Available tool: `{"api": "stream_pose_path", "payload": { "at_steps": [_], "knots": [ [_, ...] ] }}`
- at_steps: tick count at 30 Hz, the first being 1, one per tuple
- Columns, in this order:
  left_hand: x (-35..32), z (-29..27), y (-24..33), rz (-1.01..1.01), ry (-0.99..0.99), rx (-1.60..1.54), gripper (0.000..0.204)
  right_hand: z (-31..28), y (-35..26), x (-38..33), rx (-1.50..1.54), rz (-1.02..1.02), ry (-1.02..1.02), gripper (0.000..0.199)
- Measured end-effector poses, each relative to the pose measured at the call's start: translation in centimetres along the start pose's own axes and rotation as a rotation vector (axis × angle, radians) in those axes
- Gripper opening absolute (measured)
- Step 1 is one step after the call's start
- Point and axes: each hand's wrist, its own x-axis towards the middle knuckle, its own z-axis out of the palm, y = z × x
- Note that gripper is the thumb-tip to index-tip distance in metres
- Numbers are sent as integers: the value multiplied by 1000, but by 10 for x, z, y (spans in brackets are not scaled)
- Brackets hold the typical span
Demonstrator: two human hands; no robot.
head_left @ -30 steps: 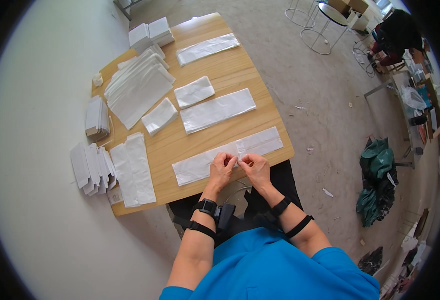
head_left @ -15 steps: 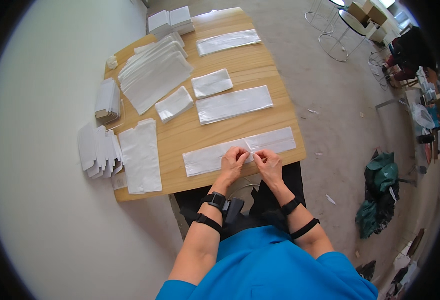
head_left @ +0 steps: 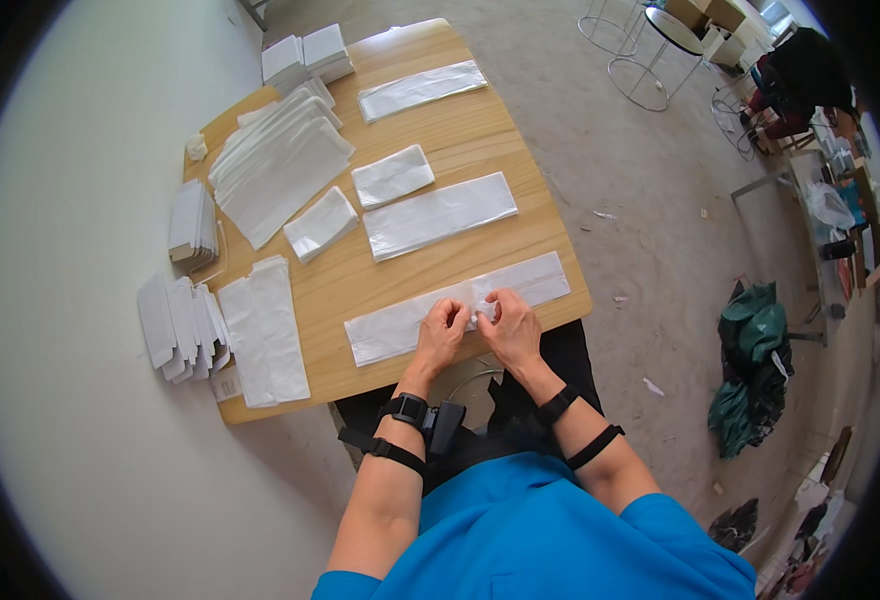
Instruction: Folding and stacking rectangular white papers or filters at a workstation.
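A long folded strip of thin white plastic (head_left: 392, 331) lies along the near edge of the wooden table (head_left: 335, 290). Over its middle, my left hand (head_left: 441, 335) is closed, thumb and fingertips pinched together at the plastic. Just to the right, my right hand (head_left: 513, 330) pinches a bunched bit of the same strip, which is raised between the two hands. The fingertips partly hide that spot. Beyond my hands lies another folded white strip (head_left: 440, 217), with two shorter folded white pieces (head_left: 393, 177) (head_left: 321, 224) close by.
Fanned white sheets (head_left: 280, 165) and a flat white stack (head_left: 263, 335) cover the table's left side. White box stacks stand at the far corner (head_left: 324, 53) and left edge (head_left: 192, 222). Green and black bags (head_left: 753, 340) lie on the floor. A person (head_left: 805, 75) sits far right.
My view has shifted, so the table appears farther left. My fingertips have moved slightly apart, and the plastic between them looks more bunched.
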Motion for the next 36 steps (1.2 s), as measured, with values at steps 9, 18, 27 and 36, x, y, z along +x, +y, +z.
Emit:
{"api": "stream_pose_path", "payload": {
  "at_steps": [9,18,27,36],
  "knots": [
    [-6,0,13,44,-23,55,26,0,8,6,66,-18,-61,16],
    [-2,0,-1,-15,19,-25,24,-6,17,4,206,117,-123,19],
    [-3,-5,-5,-31,-30,-162,14,-17,29,-3,425,339,-296,26],
    [-11,-2,7,105,-69,53,31,-13,37,-10,487,398,-322,25]
  ]
}}
